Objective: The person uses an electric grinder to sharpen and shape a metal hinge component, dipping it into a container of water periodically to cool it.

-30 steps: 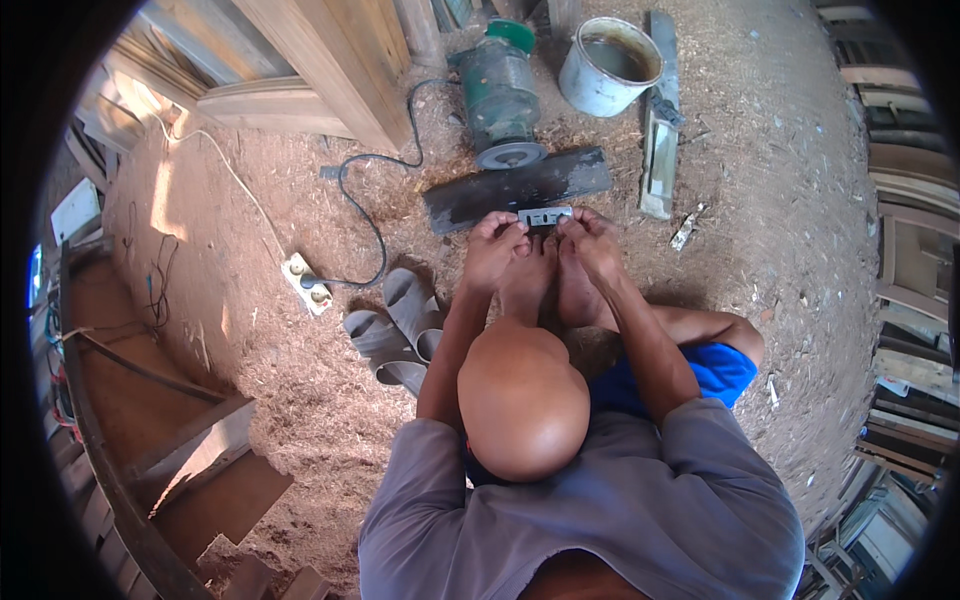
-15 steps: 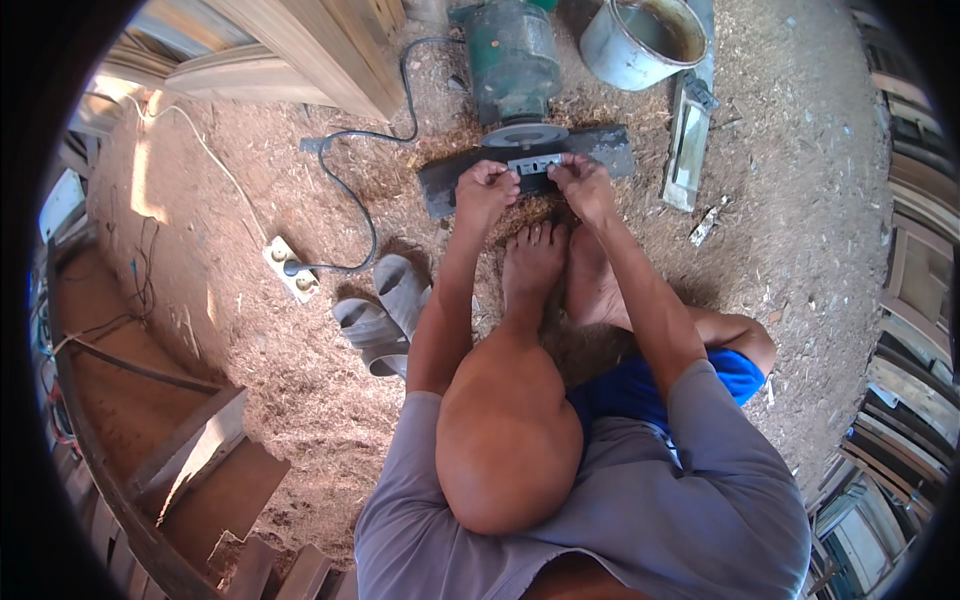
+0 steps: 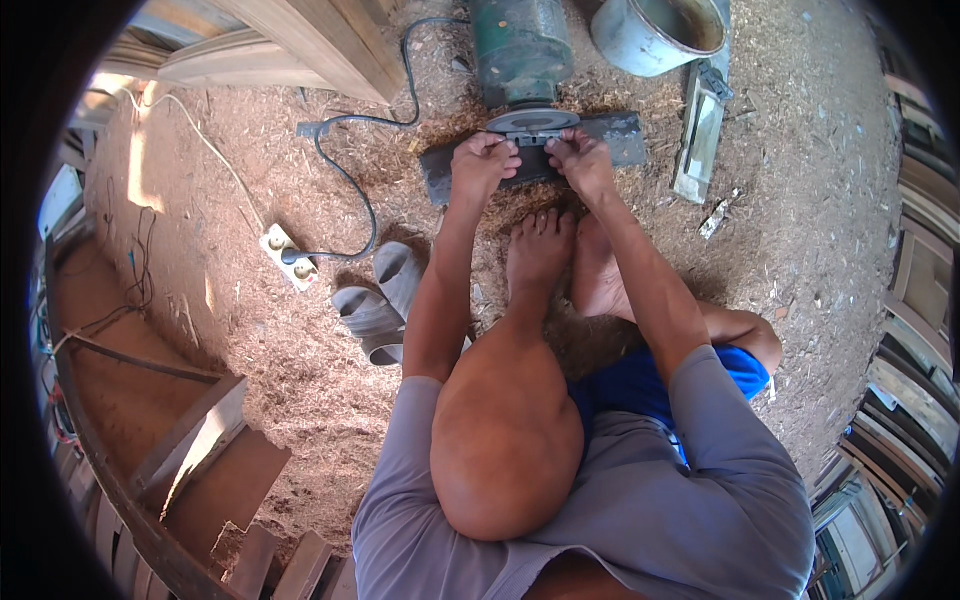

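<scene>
Small slotted metal plate (image 3: 530, 139) held crosswise at near edge of grey disc (image 3: 533, 120) on green motor (image 3: 522, 50); contact unclear. Left hand (image 3: 484, 165): fingers pinched on plate's left end. Right hand (image 3: 580, 163): fingers pinched on right end. Dark board (image 3: 537, 168) beneath. Whitish bucket (image 3: 632, 48) far right; grey sandals (image 3: 370, 313), power strip (image 3: 287, 256) left.

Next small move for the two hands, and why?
Probably ease the small grey slotted metal plate slightly toward the round grey disc on the green cylindrical motor, holding it level. The bare left hand and bare right hand grip its opposite ends, and its long side faces the disc's near rim; contact can't be made out.
</scene>
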Demonstrator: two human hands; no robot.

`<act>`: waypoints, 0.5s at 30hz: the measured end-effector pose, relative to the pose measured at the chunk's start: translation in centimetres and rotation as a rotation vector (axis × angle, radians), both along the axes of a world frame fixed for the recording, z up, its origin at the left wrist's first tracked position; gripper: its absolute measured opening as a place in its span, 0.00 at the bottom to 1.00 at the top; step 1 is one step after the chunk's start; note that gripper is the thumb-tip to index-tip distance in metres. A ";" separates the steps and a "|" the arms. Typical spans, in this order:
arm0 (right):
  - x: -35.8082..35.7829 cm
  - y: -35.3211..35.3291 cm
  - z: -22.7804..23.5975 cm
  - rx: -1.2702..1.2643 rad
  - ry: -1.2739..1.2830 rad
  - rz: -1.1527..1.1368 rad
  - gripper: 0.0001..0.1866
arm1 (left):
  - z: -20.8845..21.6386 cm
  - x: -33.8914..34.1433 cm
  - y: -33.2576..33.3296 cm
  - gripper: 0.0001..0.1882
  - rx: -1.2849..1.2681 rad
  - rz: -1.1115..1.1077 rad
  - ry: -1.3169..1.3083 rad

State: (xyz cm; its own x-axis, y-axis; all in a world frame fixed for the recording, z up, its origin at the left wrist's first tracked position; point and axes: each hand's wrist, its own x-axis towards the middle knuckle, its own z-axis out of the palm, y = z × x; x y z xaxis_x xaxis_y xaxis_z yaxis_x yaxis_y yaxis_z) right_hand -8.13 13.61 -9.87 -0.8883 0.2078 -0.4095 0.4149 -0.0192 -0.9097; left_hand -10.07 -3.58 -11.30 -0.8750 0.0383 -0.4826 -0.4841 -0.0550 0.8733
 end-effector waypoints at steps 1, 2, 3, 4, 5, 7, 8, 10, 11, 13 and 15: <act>0.0 0.0 0.0 0.010 -0.002 0.000 0.09 | -0.1 -0.1 0.0 0.06 0.001 0.000 -0.003; 0.0 -0.2 0.1 0.019 -0.004 0.002 0.09 | -0.1 -0.1 -0.1 0.06 0.001 0.001 -0.003; -0.1 -0.2 0.2 0.019 -0.004 0.003 0.09 | -0.2 -0.1 -0.1 0.06 0.006 0.000 -0.003; -0.1 -0.3 0.3 0.050 -0.008 0.011 0.09 | -0.3 -0.1 -0.2 0.06 0.011 -0.001 -0.003; -0.1 -0.3 0.3 0.082 -0.012 0.018 0.09 | -0.4 -0.1 -0.2 0.06 0.011 0.000 -0.003; -0.2 -0.4 0.4 0.076 -0.014 0.006 0.09 | -0.5 -0.2 -0.2 0.07 0.033 0.007 -0.026; -0.2 -0.3 0.4 0.070 -0.015 -0.009 0.09 | -0.4 -0.3 -0.1 0.07 0.034 0.006 -0.026; -0.3 -0.2 0.2 0.082 -0.018 -0.012 0.09 | -0.3 -0.4 0.2 0.06 0.057 0.014 -0.019; -0.3 -0.3 0.2 0.091 -0.021 -0.013 0.09 | -0.4 -0.4 0.1 0.06 0.056 0.015 -0.019; -0.3 -0.6 0.2 0.068 -0.018 -0.035 0.09 | -0.6 -0.6 0.0 0.07 0.056 0.016 -0.022; -0.3 -0.6 0.0 0.047 -0.016 -0.059 0.09 | -0.8 -0.7 0.0 0.07 0.062 0.017 -0.025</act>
State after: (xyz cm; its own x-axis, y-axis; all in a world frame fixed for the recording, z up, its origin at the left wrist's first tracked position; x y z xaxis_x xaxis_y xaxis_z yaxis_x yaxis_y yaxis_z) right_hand -8.41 12.98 -9.90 -0.8675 0.2787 -0.4120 0.4288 -0.0010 -0.9034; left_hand -10.73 -3.59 -12.08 -0.8634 0.0546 -0.5015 -0.5043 -0.1172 0.8555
